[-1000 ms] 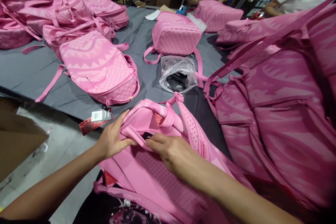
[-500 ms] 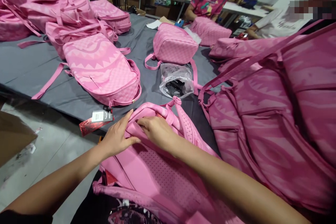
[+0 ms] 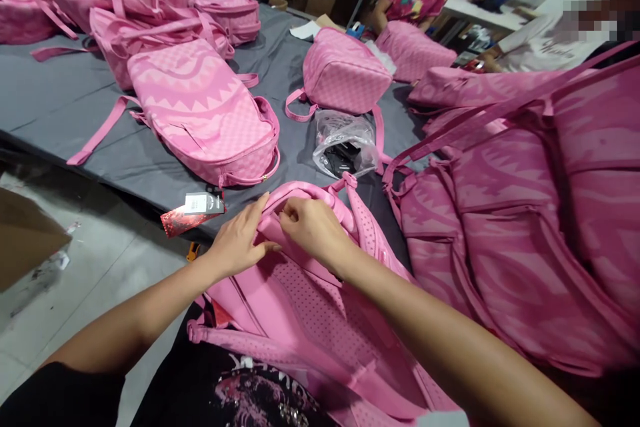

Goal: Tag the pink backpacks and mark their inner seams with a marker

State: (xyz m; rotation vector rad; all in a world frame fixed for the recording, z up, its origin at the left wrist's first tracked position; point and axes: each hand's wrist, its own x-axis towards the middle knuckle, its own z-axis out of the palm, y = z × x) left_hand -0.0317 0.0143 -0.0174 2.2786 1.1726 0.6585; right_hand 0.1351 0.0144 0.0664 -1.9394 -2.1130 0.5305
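Both hands pinched the top edge of the backpack (image 3: 310, 307): left hand (image 3: 240, 240), right hand (image 3: 313, 230). Top unfinished; hang tag (image 3: 193, 212) lay beside, unattached.

My left hand (image 3: 239, 240) and right hand (image 3: 313, 230) are resting on the near backpack (image 3: 300, 307); the plastic bag (image 3: 344, 144) is lying beyond it, a hangtag (image 3: 193, 212) sitting to its left.

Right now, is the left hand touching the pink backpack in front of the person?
Touching. The head view shows the left hand pressed on the pink backpack, its fingers on the top edge.
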